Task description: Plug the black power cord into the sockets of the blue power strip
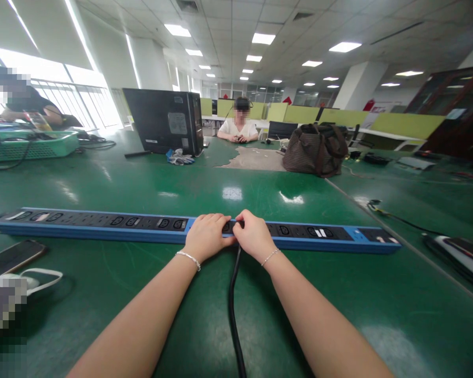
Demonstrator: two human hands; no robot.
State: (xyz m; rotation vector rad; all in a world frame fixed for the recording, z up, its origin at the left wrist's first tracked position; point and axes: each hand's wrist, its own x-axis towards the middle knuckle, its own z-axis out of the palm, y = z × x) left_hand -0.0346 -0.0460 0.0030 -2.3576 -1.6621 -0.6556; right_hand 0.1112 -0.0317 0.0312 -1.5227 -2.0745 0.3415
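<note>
A long blue power strip (90,226) with black socket panels lies across the green table. My left hand (208,232) grips it near the middle, fingers over the top and thumb along the front side. Right beside it, my right hand (255,235) is closed in a pinch above the sockets, its fingertips close to the left hand's. From under the right hand a black power cord (233,310) hangs toward me across the table. The cord's end is hidden by my fingers, so I cannot tell whether it sits in a socket.
Nearby on the left are a phone (13,258) and a mug (3,304). Farther off stand a green basket (43,147), a black computer case (165,121), gloves (179,157) and a brown bag (315,149). Another person (238,126) sits opposite; a device (457,257) lies right.
</note>
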